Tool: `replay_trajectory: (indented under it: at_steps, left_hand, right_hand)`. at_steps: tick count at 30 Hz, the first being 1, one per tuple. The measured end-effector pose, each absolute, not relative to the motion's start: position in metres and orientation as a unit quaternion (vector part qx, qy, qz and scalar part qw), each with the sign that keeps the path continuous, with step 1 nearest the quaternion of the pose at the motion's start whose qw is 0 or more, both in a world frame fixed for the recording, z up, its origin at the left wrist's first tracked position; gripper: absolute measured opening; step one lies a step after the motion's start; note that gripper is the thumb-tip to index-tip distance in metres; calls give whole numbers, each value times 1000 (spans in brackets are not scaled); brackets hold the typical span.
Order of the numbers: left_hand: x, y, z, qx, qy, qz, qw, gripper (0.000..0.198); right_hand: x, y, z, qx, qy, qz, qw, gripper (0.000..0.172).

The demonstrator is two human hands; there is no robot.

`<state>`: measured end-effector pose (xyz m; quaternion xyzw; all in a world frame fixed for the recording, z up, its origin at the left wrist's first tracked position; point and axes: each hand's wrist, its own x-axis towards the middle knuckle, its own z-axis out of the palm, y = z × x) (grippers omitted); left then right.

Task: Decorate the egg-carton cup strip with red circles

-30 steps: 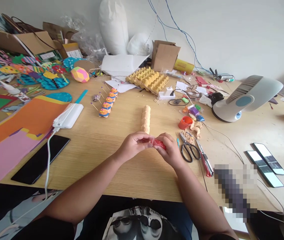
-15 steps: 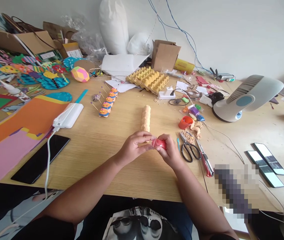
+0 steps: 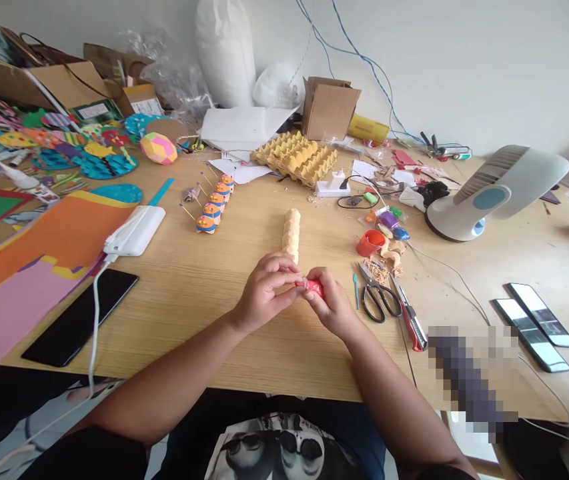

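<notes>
Over the near edge of the table (image 3: 274, 363), both forearms reach inward and the hands meet above the wood. The right hand (image 3: 333, 307) curls its grip around a shiny red packet (image 3: 315, 287), thumb and fingers closed on it. The left hand (image 3: 267, 290) has a narrow grip, its thumb and fingertips pinching the packet's left end. The packet is thus between the two hands, in front of the person.

To the left lies a black phone (image 3: 84, 317); to the right, a red-handled cutter (image 3: 415, 330), black-handled scissors (image 3: 379, 300) and a thin blue stick (image 3: 357, 291).

Just beyond the hands, a peach ridged strip (image 3: 291, 233) points away, its near end partly hidden by the left hand. An orange-red cup (image 3: 371, 242) stands to its right, near some tan shavings (image 3: 378, 270). Left of the strip and farther off sits a painted row (image 3: 215, 205) of blue-and-orange bumps with pins.

Farther back are a yellow egg tray (image 3: 297, 157), a cardboard box (image 3: 329, 110) and, against the wall, a white sack (image 3: 227, 53).
</notes>
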<state>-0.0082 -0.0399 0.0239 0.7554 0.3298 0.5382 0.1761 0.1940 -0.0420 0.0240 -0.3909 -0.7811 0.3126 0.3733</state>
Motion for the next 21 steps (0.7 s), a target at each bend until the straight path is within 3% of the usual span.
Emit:
replay_trajectory:
  at_steps: [10,17,21]
  left_hand:
    - [-11,-41,30,796,293,506,153,11]
    - [-10,-44,32,769,339,529,121,10]
    - [-14,-38,25,662,404,589,225,9]
  right_hand:
    - [199,-32,26,-334,-622,640,303,53]
    - [197,-32,28,-389,-583,633,328,54]
    - [197,-31,26,-415,-562,613,368,56]
